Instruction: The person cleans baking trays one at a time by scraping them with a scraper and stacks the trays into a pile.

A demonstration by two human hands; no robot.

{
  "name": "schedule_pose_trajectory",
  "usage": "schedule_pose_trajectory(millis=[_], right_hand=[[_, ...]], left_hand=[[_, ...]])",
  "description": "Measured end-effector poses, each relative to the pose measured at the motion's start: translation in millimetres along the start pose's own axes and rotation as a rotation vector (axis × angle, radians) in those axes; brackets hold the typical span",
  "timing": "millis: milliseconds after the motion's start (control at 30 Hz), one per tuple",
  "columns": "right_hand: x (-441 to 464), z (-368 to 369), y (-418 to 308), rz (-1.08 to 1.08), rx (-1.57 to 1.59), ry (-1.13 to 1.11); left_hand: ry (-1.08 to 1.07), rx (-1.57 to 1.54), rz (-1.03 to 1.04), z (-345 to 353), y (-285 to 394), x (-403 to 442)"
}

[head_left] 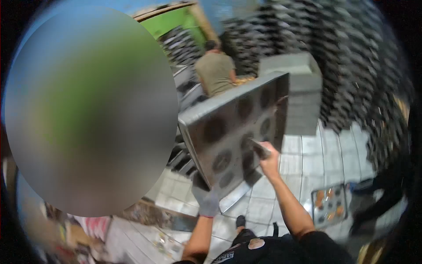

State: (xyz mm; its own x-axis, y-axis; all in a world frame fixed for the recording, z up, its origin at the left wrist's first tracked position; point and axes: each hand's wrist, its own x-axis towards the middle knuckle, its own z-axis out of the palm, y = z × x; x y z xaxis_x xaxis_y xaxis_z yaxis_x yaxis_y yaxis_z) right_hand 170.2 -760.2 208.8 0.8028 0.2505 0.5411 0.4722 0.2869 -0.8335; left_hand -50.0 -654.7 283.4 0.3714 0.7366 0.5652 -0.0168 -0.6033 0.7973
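Observation:
A large metal baking tray (233, 123) with raised edges stands tilted up in front of me. Dark round marks are spread over its inner face. My left hand (207, 200), in a grey glove, is closed on the tray's lower left edge. Bare, my right hand (269, 157) is wrapped around a flat scraper (260, 148), whose narrow end points at the tray's face near its middle. Motion blur hides whether the scraper touches the metal.
Tall stacks of dark trays (351, 57) line the back and right, beside a grey block-shaped stack (292, 101). A person in an olive shirt (215, 72) is behind my tray. Another tray (329, 204) with orange-brown rounds lies on the tiled floor (303, 154). A blurred oval covers the left.

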Motion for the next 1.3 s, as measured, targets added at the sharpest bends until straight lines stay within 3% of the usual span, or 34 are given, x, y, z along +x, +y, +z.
schedule_pose_trajectory(millis=[67,133,200,267,333,400,567,667,700,800,933,1000,1033,1133,1200,1267,1300], right_hand=[[18,-10,-45,-0.082,0.064,0.045],[41,-35,-62,-0.247,0.044,0.009],[74,-63,-79,-0.301,0.048,0.214],[125,-67,-160,-0.395,0.275,-0.080],[173,-49,-199,-0.532,0.108,-0.136],[196,-3,-230,-0.575,0.246,-0.123],[189,74,-236,-0.592,0.520,-0.112],[167,99,-210,-0.564,0.681,-0.269],[159,105,-203,-0.540,0.682,-0.238],[135,111,-192,-0.512,0.532,-0.157],[117,92,-181,-0.443,0.413,-0.020],[108,75,-177,-0.427,0.441,-0.016],[104,62,-171,-0.416,0.460,-0.072],[87,32,-162,-0.374,0.511,-0.132],[76,11,-156,-0.308,0.490,-0.144],[69,-4,-156,-0.262,0.500,-0.140],[65,-11,-155,-0.219,0.508,-0.130]], left_hand=[[-0.047,-0.506,-0.224,-27,7,29],[-0.001,-0.754,-0.338,-53,12,64],[-0.021,-0.787,-0.370,-91,18,107],[-0.005,-0.934,-0.360,-130,57,151],[-0.046,-1.022,-0.466,-163,64,207],[-0.029,-0.960,-0.385,-192,63,256],[0.172,-0.917,-0.152,-216,44,356],[0.152,-1.051,-0.262,-211,48,398],[0.058,-1.157,-0.247,-208,33,426],[0.073,-1.090,-0.442,-195,6,471],[0.211,-1.047,-0.425,-154,-23,502],[0.147,-0.556,0.016,-138,-109,560],[0.172,-0.691,-0.216,-136,-82,541],[0.126,-0.562,-0.241,-132,-60,522],[0.262,-0.747,-0.524,-127,-45,524],[0.084,0.032,0.037,-134,-155,598],[0.063,-0.279,-0.220,-138,-108,570]])
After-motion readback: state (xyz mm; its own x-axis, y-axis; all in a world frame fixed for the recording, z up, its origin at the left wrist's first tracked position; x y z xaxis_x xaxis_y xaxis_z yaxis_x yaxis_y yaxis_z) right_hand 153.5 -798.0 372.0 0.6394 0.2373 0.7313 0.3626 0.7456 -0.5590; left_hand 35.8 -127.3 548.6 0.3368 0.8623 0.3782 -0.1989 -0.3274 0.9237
